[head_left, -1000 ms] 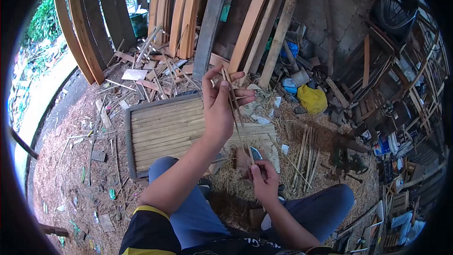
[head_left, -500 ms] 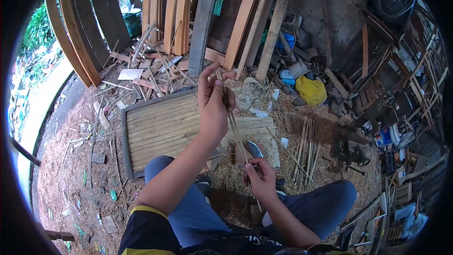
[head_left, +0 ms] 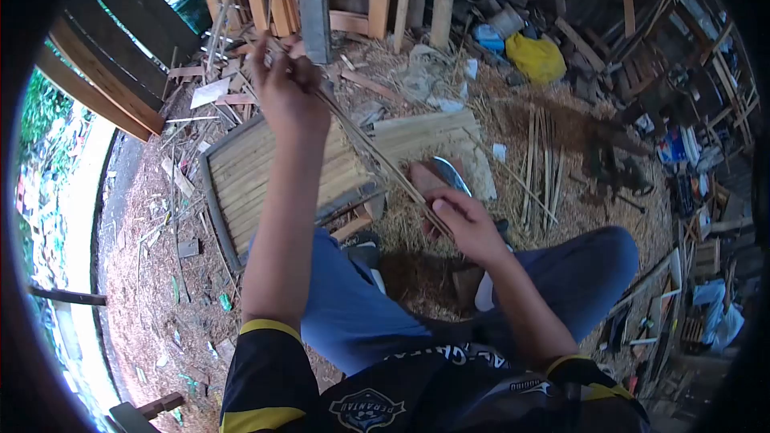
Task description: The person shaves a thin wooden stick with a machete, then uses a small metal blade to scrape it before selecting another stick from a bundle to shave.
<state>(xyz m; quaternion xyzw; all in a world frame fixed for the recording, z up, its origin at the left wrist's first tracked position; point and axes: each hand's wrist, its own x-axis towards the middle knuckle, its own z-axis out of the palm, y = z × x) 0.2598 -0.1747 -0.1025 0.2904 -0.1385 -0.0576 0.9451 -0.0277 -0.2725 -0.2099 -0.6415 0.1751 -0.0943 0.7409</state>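
Observation:
Thin bamboo strips [head_left: 365,141] run slanting between my two hands. My left hand [head_left: 290,84] is raised at the upper left with its fingers closed round their far end. Lower down, my right hand [head_left: 461,220] pinches the near end. A curved metal blade [head_left: 451,174] lies on a brown block [head_left: 425,176] just beyond my right hand. Below the strips is a framed panel of bamboo slats [head_left: 273,168], with a pale slatted mat [head_left: 425,138] to its right.
Several loose strips [head_left: 541,164] lie on the shavings at the right. Planks [head_left: 315,8] lean along the back. A yellow bag [head_left: 536,58] sits at the back right. A metal tool or machine part [head_left: 613,160], dark and indistinct, stands right of the strips.
My left hand has swung to the left and farther out, and the strips now slant more. My right hand has shifted slightly right and up in the view. The camera view has turned and dropped.

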